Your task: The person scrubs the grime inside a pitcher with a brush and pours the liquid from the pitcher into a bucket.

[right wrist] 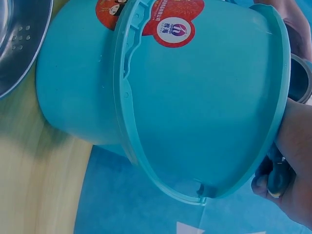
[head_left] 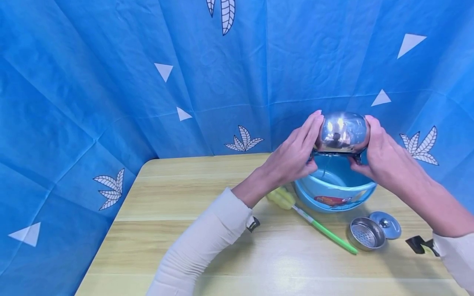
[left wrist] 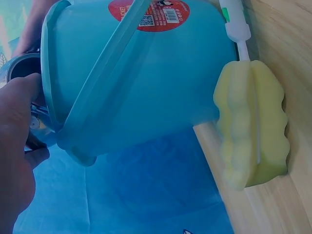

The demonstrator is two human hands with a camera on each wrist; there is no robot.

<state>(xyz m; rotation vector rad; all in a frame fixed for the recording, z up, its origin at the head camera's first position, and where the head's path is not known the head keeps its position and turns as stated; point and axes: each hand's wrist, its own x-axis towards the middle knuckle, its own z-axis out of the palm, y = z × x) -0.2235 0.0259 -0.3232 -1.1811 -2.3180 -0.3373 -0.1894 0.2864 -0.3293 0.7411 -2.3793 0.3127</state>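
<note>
Both hands grip a shiny stainless steel pot [head_left: 342,132], tipped with its rounded base up and its dark rim down over the light blue bucket [head_left: 322,189]. My left hand [head_left: 290,152] holds the left side, thumb below near the rim. Opposite it, my right hand [head_left: 389,154] holds the right side the same way. A thin trickle of liquid shows below the rim, over the bucket. In the left wrist view the pot's mouth [left wrist: 24,66] appears beside the bucket's rim; the right wrist view shows it [right wrist: 300,80] between the hands.
A sponge bottle brush with a yellow head [head_left: 281,198] and green handle [head_left: 333,237] lies in front of the bucket. Right of it are a round metal strainer [head_left: 366,234] and a knobbed lid [head_left: 389,226]. A blue curtain [head_left: 222,82] hangs behind the wooden table [head_left: 177,230].
</note>
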